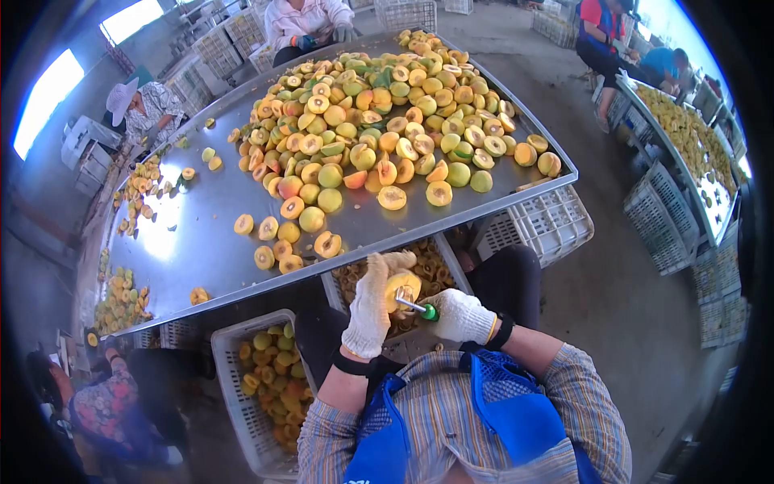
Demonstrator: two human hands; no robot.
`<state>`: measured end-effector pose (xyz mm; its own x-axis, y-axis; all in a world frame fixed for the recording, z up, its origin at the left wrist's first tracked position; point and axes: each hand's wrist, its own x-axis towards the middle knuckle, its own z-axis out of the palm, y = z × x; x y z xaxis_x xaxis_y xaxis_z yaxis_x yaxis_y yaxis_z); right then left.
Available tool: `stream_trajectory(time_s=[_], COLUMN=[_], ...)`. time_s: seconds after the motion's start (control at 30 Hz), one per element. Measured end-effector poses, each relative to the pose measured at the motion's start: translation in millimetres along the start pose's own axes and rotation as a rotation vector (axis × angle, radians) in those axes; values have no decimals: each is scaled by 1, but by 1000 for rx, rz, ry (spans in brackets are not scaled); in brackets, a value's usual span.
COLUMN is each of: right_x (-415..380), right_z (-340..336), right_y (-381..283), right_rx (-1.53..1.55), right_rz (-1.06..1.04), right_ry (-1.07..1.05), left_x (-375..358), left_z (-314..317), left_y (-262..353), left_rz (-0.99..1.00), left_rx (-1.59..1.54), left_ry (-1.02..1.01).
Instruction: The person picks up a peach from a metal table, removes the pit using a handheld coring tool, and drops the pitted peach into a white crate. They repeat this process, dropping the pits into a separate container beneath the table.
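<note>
**A:** While the heap on the desk (201, 234) is this big, how far along would you say the pitting is?

**B:** Partway, I'd judge. The left hand (371, 310) is wrapped around a peach half (401, 288), cut face up, held below the near edge of the desk and above a crate of pits (439, 266). The right hand (461, 316) is closed round a green-handled pitting tool (419, 307), its metal tip pressed into the flesh of that half.

**A:** So this one isn't finished?

**B:** I can't tell whether its stone is out; the tip hides the spot.

**A:** And the rest?

**B:** A large pile of peaches (387, 105) covers the far right corner and the middle of the desk. Many lie cut face up, some showing a dark centre, others whole and green-yellow. A few scattered halves (290, 234) sit near the near edge. A white crate of fruit (266, 379) stands on the floor under the near-left side, fairly full.

**A:** Plenty left, then.

**B:** Much more than is done, by the look of that pile.
</note>
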<state>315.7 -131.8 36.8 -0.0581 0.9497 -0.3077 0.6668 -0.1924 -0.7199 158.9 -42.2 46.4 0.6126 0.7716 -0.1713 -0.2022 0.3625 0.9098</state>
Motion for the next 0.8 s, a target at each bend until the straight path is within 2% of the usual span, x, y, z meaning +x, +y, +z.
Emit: stream_trajectory(time_s=[0.03, 0.1, 0.13, 0.17, 0.23, 0.27, 0.3, 0.33, 0.37, 0.4, 0.43, 0.47, 0.5, 0.53, 0.57, 0.6, 0.63, 0.67, 0.7, 0.73, 0.77, 0.8], right_x=[2, 6, 7, 12, 11, 12, 13, 15, 20, 23, 21, 18, 18, 15, 12, 11, 10, 9, 8, 4, 1, -1], right_z=[2, 12, 17, 33, 35, 34, 33, 31, 26, 17, 13, 13, 21, 26, 32, 35, 36, 36, 32, 26, 20, 13], right_y=[3, 14, 13, 28, 22, 23, 25, 27, 37, 31, 22, 19, 15, 17, 19, 20, 21, 22, 20, 17, 13, 6], right_rx=[-2, -15, 0, -102, 189, 190, -28, -243, -313, -323, -331, -333, -264, -265, 76, 421, 424, 561, 692, 756, 753, 757], right_rz=[-4, -45, -49, -198, -84, -81, -112, -141, -369, -282, -193, -196, 9, 9, -209, -424, -422, -395, -369, -256, -254, -109], right_ry=[3, 33, 16, 20, -149, -153, -46, 60, 131, 114, 96, 45, -119, -121, -155, -186, -193, -316, -436, -541, -540, -632], left_x=[2, 6, 0, 0, -1, -3, -1, 0, 1, 0, -1, -2, -2, -4, -4, -4, -4, 2, 6, 9, 12, 15], left_z=[0, 7, 20, 20, 20, 20, 16, 10, 7, 11, 11, 11, 12, 15, 13, 10, 8, 1, 0, 0, -1, 2], left_y=[-10, -27, -22, -20, -16, -12, -12, -14, -15, -13, -15, -17, -17, -16, -15, -15, -15, -22, -22, -22, -23, -22], left_rz=[5, 128, 54, 54, -3, -46, -50, -58, -64, -18, -24, 12, 50, 56, 55, 33, 9, 18, 17, 43, 70, 96], left_rx=[2, -477, -609, -611, -592, -585, -584, -457, -332, -162, -162, -268, -374, -480, -481, -534, -587, -623, -624, -634, -643, -689], left_ry=[-1, 146, 211, 215, 220, 240, 242, 227, 209, 266, 269, 213, 156, 103, 106, -38, -181, -314, -314, -486, -658, -717])
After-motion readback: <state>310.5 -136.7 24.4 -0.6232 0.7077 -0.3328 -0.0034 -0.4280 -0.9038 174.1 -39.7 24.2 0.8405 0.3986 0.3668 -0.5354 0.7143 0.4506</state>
